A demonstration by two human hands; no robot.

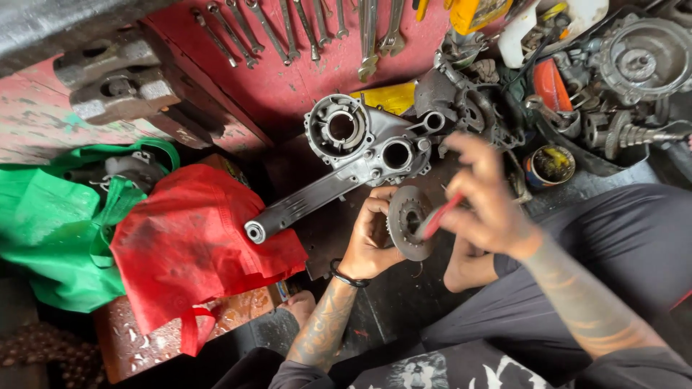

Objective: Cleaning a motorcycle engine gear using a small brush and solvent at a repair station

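**Your two hands hold a round metal part and a red tool**

Your left hand [373, 238] is closed around the edge of a round grey metal disc [408, 222] with a toothed hole in the middle. You hold it up over your lap, just below the big grey engine case [346, 162]. Your right hand [486, 198] is closed on a thin red-handled tool [438, 216]. Its tip sits at the middle of the disc. The hand is a bit blurry.

A yellow box [393, 97] lies flat behind the engine case. One more yellow thing [476, 12] sits at the top edge; you cannot tell what it is. A small round tin [551, 166] with yellow goo inside stands to the right of your hand.

There are two cloth bags on your left: one red bag [194, 245] and one green bag [50, 223], touching each other. The red one lies partly on top of the green one. About ten wrenches [288, 29] lie in a row at the top.

The wrenches rest on a red painted board [274, 86]. A heap of dark engine parts [613, 79] fills the top right corner. The floor [393, 302] below the disc is dark and dirty. You sit low, with dark trousers [620, 238] over your knees.
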